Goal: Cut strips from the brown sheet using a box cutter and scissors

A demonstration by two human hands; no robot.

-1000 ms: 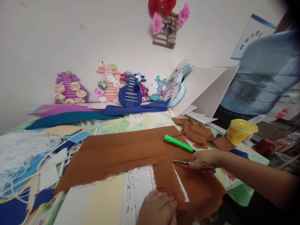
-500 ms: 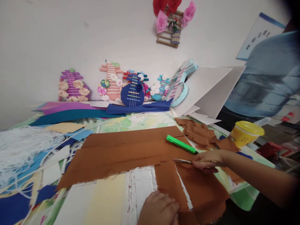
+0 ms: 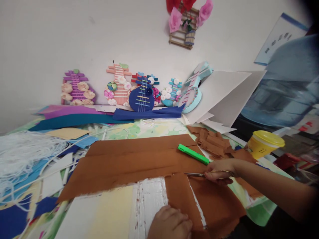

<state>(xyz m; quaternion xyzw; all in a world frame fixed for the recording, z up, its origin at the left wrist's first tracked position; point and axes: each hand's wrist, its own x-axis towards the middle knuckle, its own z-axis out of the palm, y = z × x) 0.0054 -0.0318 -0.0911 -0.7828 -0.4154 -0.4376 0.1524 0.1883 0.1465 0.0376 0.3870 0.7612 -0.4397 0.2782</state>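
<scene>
My right hand [image 3: 220, 172] is closed round the handles of metal scissors [image 3: 193, 174], whose blades point left over the brown paper [image 3: 129, 161]. Beside that hand, a green utility knife [image 3: 193, 154] lies on the paper. My left hand [image 3: 170, 223] rests at the bottom centre, fingers curled and pressed together, on the edge between a white, glue-streaked strip [image 3: 151, 196] and a brown strip of paper. Whether anything is under its fingers is hidden. A pale yellow and white board [image 3: 109, 212] extends to the left of it.
White cord [image 3: 27, 156] and coloured paper scraps lie at the left. Decorated instrument shapes [image 3: 142, 94] lean on the wall. Torn brown paper [image 3: 211, 141], a yellow tub [image 3: 265, 142] and a large blue water bottle [image 3: 281, 86] are at the right.
The view has shifted slightly. The scissor blades have tilted a little and look closer together. My left hand stays in nearly the same place.
</scene>
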